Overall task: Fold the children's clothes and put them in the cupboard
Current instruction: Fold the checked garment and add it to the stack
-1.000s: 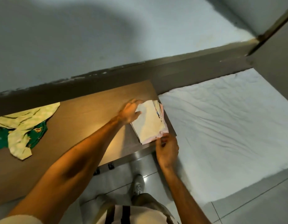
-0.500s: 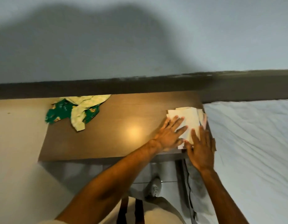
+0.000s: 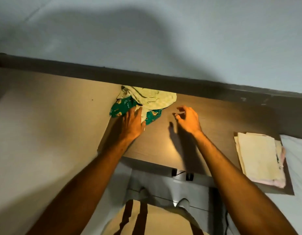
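A crumpled green printed garment with a pale yellow-green piece over it (image 3: 146,102) lies at the back left of the brown table (image 3: 163,146). My left hand (image 3: 132,123) rests flat, fingers spread, on the near edge of that garment. My right hand (image 3: 187,119) hovers open just right of it, fingers loosely curled, holding nothing. A folded stack of cream and pink clothes (image 3: 260,158) sits at the table's right end, away from both hands.
A white-sheeted bed (image 3: 297,158) butts against the table's right side. A grey wall with a dark ledge (image 3: 163,80) runs behind the table. A pale surface (image 3: 45,133) lies left of the table. My feet stand on tiled floor below the table's front edge.
Both hands have left the folded stack and moved left to the green garment. The view has swung left, so the stack now sits at the right.
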